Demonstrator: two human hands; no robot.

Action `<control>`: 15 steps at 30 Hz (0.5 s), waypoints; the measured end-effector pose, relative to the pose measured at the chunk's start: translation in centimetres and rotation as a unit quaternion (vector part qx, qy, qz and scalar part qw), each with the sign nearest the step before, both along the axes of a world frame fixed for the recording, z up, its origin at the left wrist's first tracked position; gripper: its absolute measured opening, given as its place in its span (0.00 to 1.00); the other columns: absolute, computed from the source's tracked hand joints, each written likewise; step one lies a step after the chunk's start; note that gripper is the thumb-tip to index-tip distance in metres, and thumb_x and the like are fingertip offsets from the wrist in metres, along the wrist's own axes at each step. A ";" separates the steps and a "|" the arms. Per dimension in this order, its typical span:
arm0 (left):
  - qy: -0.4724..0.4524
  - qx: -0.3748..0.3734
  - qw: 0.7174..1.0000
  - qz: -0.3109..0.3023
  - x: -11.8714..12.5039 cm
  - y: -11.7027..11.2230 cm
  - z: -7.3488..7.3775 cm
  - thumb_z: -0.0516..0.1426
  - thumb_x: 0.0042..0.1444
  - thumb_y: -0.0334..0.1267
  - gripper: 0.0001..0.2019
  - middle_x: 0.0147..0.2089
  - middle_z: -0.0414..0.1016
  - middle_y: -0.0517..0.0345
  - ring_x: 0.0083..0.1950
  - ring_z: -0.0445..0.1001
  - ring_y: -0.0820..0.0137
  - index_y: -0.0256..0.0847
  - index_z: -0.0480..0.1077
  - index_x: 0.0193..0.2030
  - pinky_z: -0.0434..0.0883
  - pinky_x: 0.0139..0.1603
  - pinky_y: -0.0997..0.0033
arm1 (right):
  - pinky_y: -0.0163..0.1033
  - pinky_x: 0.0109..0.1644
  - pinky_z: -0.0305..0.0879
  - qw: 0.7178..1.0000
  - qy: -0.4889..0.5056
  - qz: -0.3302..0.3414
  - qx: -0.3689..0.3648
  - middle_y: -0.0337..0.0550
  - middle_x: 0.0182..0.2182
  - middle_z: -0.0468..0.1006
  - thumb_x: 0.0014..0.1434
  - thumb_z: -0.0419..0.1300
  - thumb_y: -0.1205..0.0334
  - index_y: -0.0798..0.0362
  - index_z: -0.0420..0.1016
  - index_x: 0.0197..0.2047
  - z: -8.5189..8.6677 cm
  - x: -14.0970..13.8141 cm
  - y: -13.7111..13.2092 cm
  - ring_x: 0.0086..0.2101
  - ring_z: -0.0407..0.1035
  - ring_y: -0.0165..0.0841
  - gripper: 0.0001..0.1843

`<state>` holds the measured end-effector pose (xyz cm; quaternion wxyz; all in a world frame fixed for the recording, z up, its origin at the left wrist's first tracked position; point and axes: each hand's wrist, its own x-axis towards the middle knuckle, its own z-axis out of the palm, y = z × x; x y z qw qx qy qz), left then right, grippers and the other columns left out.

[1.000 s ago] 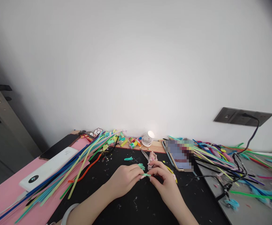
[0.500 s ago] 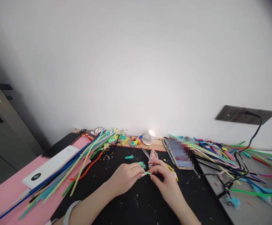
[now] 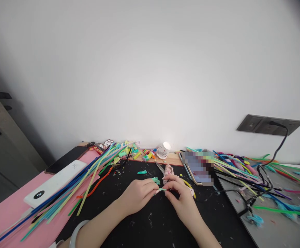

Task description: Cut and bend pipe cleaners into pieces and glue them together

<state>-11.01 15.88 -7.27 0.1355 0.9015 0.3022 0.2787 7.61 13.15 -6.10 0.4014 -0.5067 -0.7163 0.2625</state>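
Note:
Between my two hands is a short piece of green pipe cleaner [image 3: 161, 189], pinched at both ends. My left hand [image 3: 141, 193] closes thumb and fingers on its left end. My right hand [image 3: 178, 193] pinches the right end between thumb and forefinger. A looped mint-green pipe cleaner piece [image 3: 156, 180] shows just beyond my left fingertips. Another small green piece [image 3: 142, 172] lies on the black mat farther off. Behind my right hand are scissors [image 3: 160, 167] and a pinkish crumpled bundle [image 3: 168, 169], partly hidden. A yellow curved piece [image 3: 185, 182] shows past my right knuckles.
Pipe cleaners [image 3: 88, 179] lie in a long bundle at left beside a white power bank [image 3: 55, 184] and a dark phone [image 3: 66, 159]. A paper cup [image 3: 163, 150] stands by the wall. Rightward are a lit phone [image 3: 198, 168], more pipe cleaners [image 3: 238, 168] and a black cable [image 3: 266, 182].
Both hands keep their pinch on the green pipe cleaner, with barely any movement of the fingers. The whole view has shifted very slightly.

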 end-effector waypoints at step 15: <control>-0.031 -0.004 0.997 0.065 -0.5 0.4 -0.3 0.44 0.61 0.35 0.11 0.34 0.70 0.58 0.33 0.68 0.72 0.41 0.67 0.39 0.64 0.34 0.75 | 0.36 0.34 0.65 0.998 0.038 -0.049 0.000 0.45 0.43 0.67 0.50 0.56 0.67 0.52 0.69 0.35 -0.8 0.9 0.7 0.31 0.66 0.31 0.07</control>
